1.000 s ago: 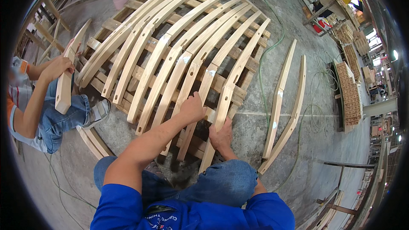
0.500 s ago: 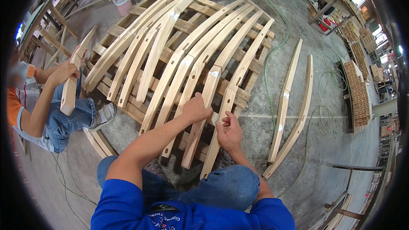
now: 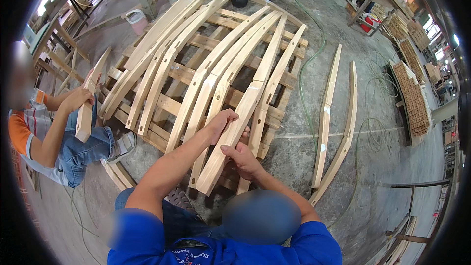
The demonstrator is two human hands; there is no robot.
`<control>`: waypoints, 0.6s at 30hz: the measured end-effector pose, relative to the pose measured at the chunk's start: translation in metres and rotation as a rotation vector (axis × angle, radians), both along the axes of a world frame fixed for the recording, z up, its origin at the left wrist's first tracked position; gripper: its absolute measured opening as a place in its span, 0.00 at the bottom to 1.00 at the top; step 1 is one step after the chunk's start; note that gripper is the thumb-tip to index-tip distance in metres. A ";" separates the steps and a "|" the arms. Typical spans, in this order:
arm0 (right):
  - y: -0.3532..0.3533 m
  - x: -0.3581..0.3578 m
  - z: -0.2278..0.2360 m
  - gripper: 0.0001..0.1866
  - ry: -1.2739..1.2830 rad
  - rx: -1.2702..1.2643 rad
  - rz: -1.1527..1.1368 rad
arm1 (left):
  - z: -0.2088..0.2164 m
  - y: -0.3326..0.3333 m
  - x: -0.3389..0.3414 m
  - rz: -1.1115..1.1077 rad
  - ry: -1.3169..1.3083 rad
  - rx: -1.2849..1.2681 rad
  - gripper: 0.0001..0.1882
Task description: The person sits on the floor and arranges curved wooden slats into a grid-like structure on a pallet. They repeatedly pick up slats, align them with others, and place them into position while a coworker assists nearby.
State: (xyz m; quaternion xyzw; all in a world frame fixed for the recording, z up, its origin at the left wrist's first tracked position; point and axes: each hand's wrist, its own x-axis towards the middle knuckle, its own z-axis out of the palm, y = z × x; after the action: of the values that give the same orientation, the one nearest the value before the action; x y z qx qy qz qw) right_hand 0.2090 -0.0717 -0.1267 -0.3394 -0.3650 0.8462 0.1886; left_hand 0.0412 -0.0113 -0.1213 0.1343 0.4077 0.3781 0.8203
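Note:
My left hand [image 3: 223,123] grips the left side of a pale, bent wooden bar [image 3: 234,130], its fingers curled over the edge. From the right, my right hand [image 3: 245,161] holds the same bar, thumb on top and fingers underneath. The bar's near end is tilted up towards me, above the neighbouring bars. To its right lies a similar slotted bar [image 3: 273,88], and to its left several more bent bars [image 3: 205,86] with oval slots rest side by side on a wooden pallet [image 3: 196,40].
At left a seated co-worker holds another wooden bar [image 3: 89,99]. Another person kneels beyond the pallet. Two bent bars [image 3: 325,118] lie on the concrete floor at right, near a green hose [image 3: 308,68]. Stacked wood blocks [image 3: 411,98] stand farther right, a pink bucket [image 3: 136,21] at far left.
Both my hands have taken hold of the bar; its near end has come up and left, turning its top face. Beyond, a long bar has shifted left on the pallet.

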 end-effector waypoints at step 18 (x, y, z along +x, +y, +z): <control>-0.014 0.010 0.002 0.18 0.179 -0.033 -0.332 | 0.012 0.009 0.044 -0.120 0.745 0.572 0.29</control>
State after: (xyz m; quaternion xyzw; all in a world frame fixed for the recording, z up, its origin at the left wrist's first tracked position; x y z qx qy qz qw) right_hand 0.2191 -0.0857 -0.1245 -0.3214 -0.2720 0.8360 0.3518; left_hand 0.0850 -0.0027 -0.1093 0.5045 0.5453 0.3530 0.5687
